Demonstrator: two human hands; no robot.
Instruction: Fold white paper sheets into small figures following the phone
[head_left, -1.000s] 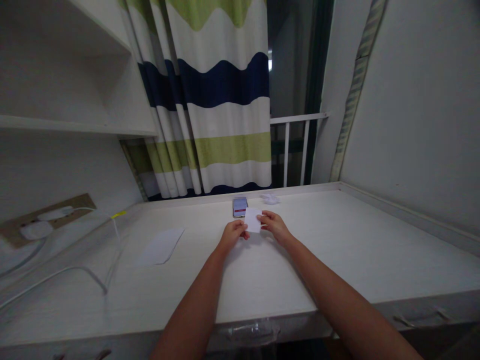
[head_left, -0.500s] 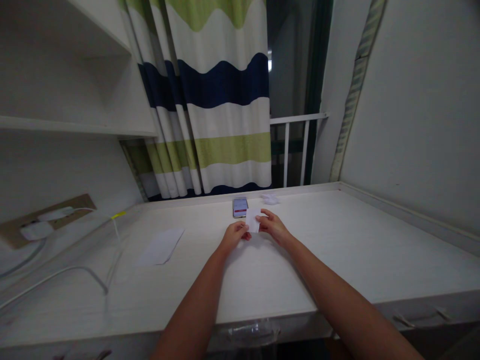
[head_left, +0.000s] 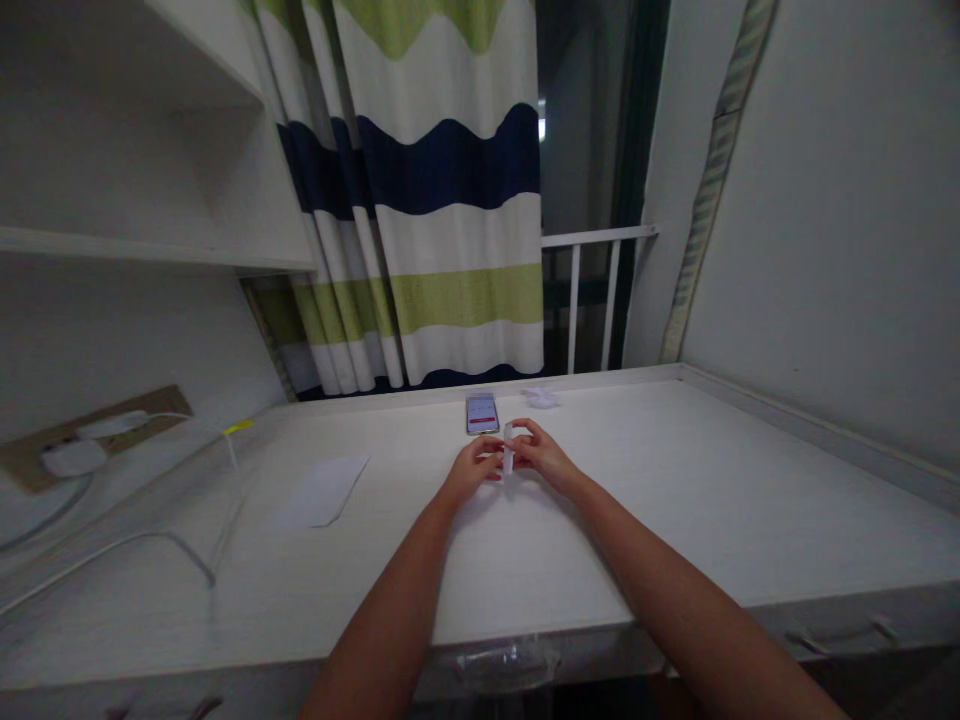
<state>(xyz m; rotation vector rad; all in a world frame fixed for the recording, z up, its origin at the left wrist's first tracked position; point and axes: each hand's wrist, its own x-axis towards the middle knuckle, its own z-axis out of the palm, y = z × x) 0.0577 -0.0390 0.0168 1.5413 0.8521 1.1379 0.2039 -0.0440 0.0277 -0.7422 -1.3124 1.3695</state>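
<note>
My left hand (head_left: 470, 468) and my right hand (head_left: 541, 455) meet above the middle of the white desk (head_left: 675, 500). Both pinch a small white paper (head_left: 508, 448) between them. The paper is folded narrow and stands nearly on edge, so little of it shows. A phone (head_left: 481, 413) with a lit screen lies flat on the desk just beyond the hands.
A folded white sheet (head_left: 322, 491) lies on the desk to the left. A white cable (head_left: 150, 540) runs from a wall plug (head_left: 71, 457) across the left side. A crumpled white scrap (head_left: 541, 397) rests near the far edge. A striped curtain (head_left: 442, 200) and a white railing (head_left: 592, 290) stand behind.
The paper was a broad flat square between my hands; my hands have come together and it is now narrow, folded between the fingertips.
</note>
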